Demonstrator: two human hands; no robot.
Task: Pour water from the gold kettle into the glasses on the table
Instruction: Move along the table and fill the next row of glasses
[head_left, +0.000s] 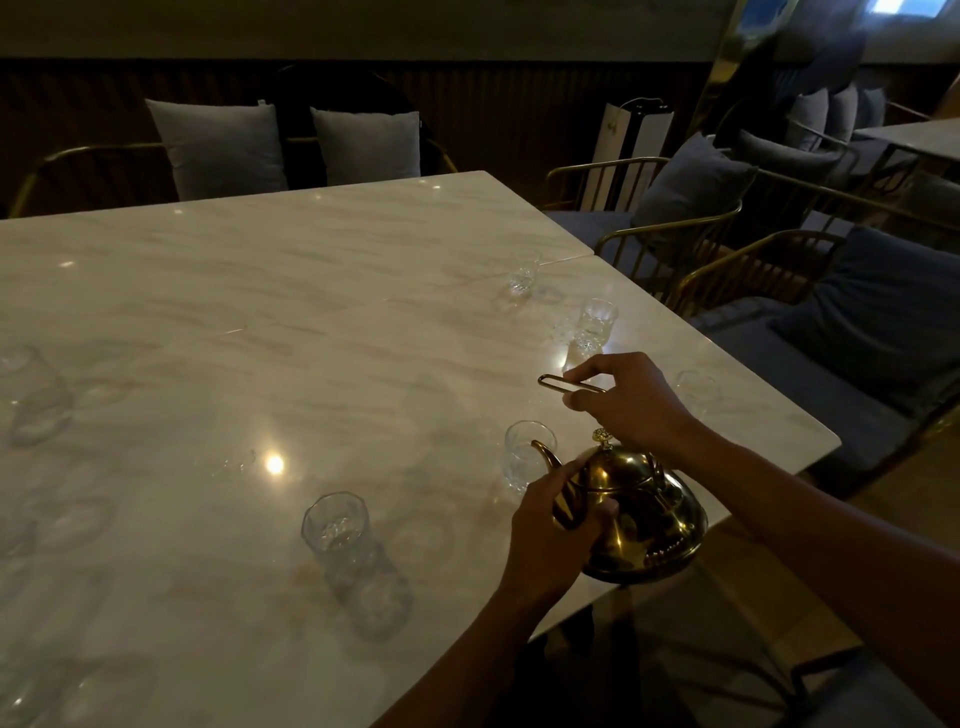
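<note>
The gold kettle (641, 514) hangs tilted over the near right edge of the marble table (260, 312). My right hand (631, 400) grips its thin wire handle from above. My left hand (550, 540) is wrapped around the base of the curved spout, whose tip reaches the rim of a clear glass (524, 457). Another glass (340, 540) stands to the left, nearer me. Further glasses stand at the right: one (595, 325) just beyond my right hand, one (522, 273) farther back, one (696, 389) near the table's right edge.
Faint glasses (31, 395) stand at the table's left edge. Gold-framed chairs with dark cushions (691, 228) line the right side. Two grey pillows (218, 148) rest on the bench behind the table. The room is dim.
</note>
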